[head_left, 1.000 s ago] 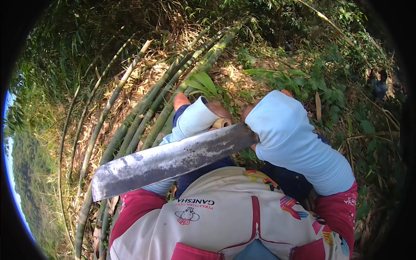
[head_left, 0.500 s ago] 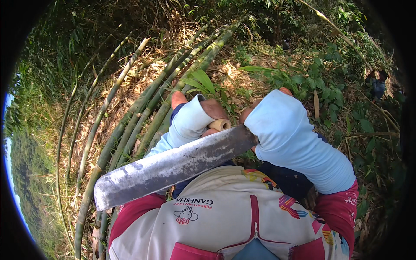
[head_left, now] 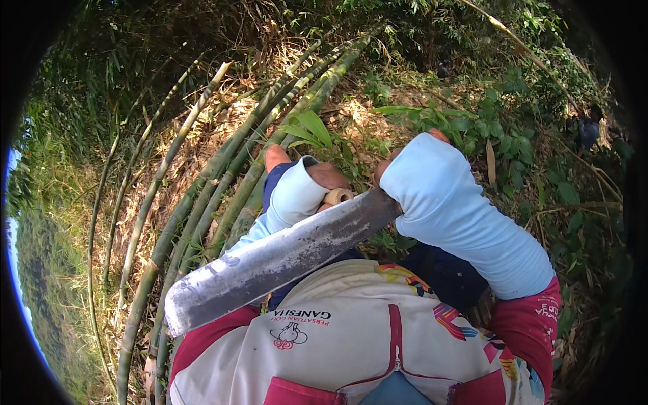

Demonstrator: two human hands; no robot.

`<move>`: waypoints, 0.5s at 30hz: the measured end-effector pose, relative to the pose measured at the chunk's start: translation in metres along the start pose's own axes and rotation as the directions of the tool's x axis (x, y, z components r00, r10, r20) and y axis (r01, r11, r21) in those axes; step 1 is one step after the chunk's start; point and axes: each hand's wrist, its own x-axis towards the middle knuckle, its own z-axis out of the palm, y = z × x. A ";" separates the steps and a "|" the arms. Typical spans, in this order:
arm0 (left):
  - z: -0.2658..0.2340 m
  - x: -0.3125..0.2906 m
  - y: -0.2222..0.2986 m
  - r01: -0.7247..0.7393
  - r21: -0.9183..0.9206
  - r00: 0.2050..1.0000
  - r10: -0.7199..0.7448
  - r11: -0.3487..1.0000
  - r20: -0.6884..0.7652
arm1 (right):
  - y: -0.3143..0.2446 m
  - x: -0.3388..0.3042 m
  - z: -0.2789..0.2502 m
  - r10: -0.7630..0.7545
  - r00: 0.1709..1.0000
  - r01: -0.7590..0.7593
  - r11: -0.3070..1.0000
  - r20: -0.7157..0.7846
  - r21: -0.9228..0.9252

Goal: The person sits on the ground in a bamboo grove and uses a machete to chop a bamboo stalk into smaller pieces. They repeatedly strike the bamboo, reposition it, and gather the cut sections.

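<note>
The broad grey steel chopping blade (head_left: 277,260) lies slantwise across the chest, its pale wooden handle (head_left: 337,196) grasped by the left hand (head_left: 327,177). The right hand (head_left: 386,170) sits at the blade's handle end, mostly hidden behind its light-blue sleeve (head_left: 466,216); its grip cannot be determined. Long green bamboo poles (head_left: 223,169) lie on the ground beyond.

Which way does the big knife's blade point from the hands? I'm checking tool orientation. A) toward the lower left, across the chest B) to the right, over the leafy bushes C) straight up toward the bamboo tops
A: the long grey blade runs from the right hand and left hand down to the lower left, crossing above the white shirt, beside the fallen bamboo stalks.
</note>
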 end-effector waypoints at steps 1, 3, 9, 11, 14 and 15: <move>-0.001 0.000 -0.011 0.178 -0.258 0.984 -0.171 0.950 0.047 | 0.002 0.000 0.001 0.010 1.000 -0.010 1.000 -0.017 0.014; -0.002 0.000 -0.015 0.229 -0.367 0.973 -0.219 0.902 0.068 | 0.011 -0.004 0.006 0.040 0.998 -0.038 0.998 -0.045 0.043; 0.023 -0.007 0.073 -0.398 0.466 0.891 0.453 0.791 -0.009 | 0.102 -0.027 0.023 0.576 0.769 -0.606 0.795 -0.277 -0.031; 0.027 0.000 0.086 -0.311 0.463 0.886 0.430 0.830 -0.176 | 0.134 -0.048 0.022 0.626 0.707 -0.666 0.746 -0.329 -0.009; 0.030 -0.004 0.088 -0.227 0.231 0.869 0.304 0.946 -0.391 | 0.120 -0.053 0.026 0.615 0.708 -0.619 0.777 -0.346 0.114; 0.032 -0.005 0.088 -0.236 0.125 0.853 0.267 0.964 -0.448 | 0.106 -0.050 0.019 0.641 0.701 -0.618 0.765 -0.313 0.184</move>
